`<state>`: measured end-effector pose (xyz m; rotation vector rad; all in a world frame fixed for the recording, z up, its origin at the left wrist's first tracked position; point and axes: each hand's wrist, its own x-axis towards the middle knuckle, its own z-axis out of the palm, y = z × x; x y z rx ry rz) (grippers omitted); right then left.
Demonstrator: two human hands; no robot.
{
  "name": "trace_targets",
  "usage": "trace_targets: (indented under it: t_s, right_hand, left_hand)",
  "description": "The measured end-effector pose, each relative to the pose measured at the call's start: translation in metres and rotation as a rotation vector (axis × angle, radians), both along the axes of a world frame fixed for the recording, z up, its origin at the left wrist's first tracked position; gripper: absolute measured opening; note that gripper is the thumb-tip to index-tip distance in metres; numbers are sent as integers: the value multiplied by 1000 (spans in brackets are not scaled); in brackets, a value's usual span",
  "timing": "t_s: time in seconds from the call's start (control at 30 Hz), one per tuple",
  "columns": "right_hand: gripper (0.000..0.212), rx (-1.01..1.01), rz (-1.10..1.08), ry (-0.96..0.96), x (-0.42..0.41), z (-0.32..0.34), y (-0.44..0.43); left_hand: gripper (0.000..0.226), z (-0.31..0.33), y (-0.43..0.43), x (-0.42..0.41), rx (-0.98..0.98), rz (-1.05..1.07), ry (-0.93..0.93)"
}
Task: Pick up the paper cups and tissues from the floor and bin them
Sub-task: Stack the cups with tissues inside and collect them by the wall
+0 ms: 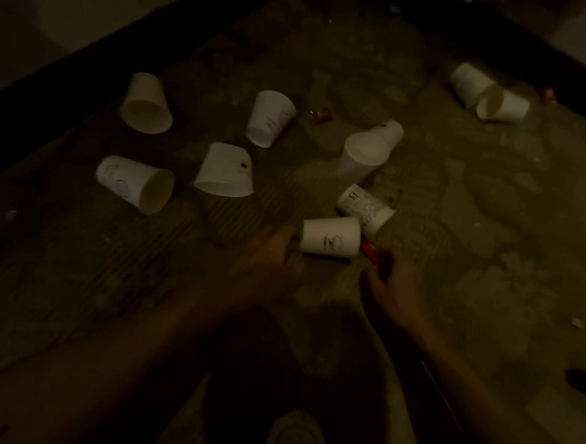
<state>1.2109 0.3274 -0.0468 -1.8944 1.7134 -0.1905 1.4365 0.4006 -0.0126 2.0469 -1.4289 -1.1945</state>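
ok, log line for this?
left hand: at nearest cup, grip unclear | right hand: by red wrapper, grip unclear | floor: cups scattered | bin: unseen

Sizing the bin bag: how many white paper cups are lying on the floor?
9 white paper cups: four left, one centre, two front centre, two far right. The centre one may hide another.

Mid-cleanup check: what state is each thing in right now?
Nearest cup: on its side, left hand at its end.
Other cups: tipped over, scattered on the floor, untouched.
Red wrapper: on the floor beside the nearest cup.
Left hand: reaching the cup; grip unclear in blur.
Right hand: fingers curled near the wrapper; grip unclear.
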Motion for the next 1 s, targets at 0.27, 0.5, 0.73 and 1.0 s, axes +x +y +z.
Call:
trace_targets:
  t_s: [0.27,0.5,0.73,1.0]
  right_hand:
    - [51,79,-32,-27,1,-21,-34]
    - [37,-65,124,12,-6,-26,-41]
    - [29,-39,252,-97,-17,-16,-34]
    - [23,-151,136,-271,12,45,-58]
  left_hand:
    - [73,-21,-51,-22,-279,-314,-363]
    - [86,-38,-65,-30,-204,-398,-289]
    - [79,-42,-52,-25,-69,-393,-387]
    - [85,-37,-37,-20,-45,-315,-370]
